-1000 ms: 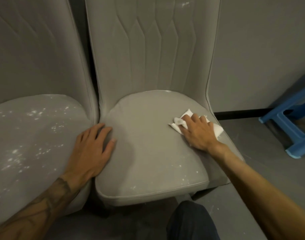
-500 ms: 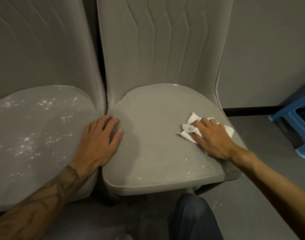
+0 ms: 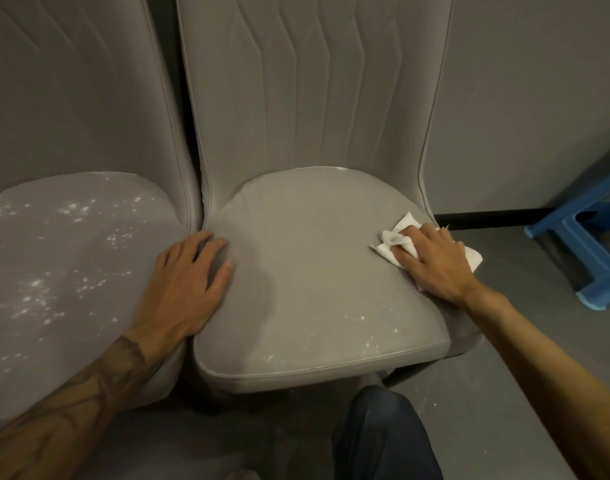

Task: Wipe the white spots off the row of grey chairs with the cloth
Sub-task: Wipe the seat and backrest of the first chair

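Two grey padded chairs stand side by side. The right chair's seat (image 3: pixel 307 271) is mostly clean, with a few white spots (image 3: pixel 365 341) left near its front right edge. My right hand (image 3: pixel 435 265) presses a crumpled white cloth (image 3: pixel 393 239) flat on the seat's right side. The left chair's seat (image 3: pixel 71 271) is covered with many white spots (image 3: pixel 36 285). My left hand (image 3: pixel 189 282) rests palm down, fingers spread, across the gap between the two seats and holds nothing.
A blue plastic stool (image 3: pixel 587 237) stands on the grey floor to the right. A grey wall (image 3: pixel 521 98) with a black skirting strip runs behind it. My knee in dark trousers (image 3: pixel 383 431) is just in front of the right chair.
My right hand has slid the cloth toward the seat's right edge. My left hand has stayed planted between the seats while the view moved closer.
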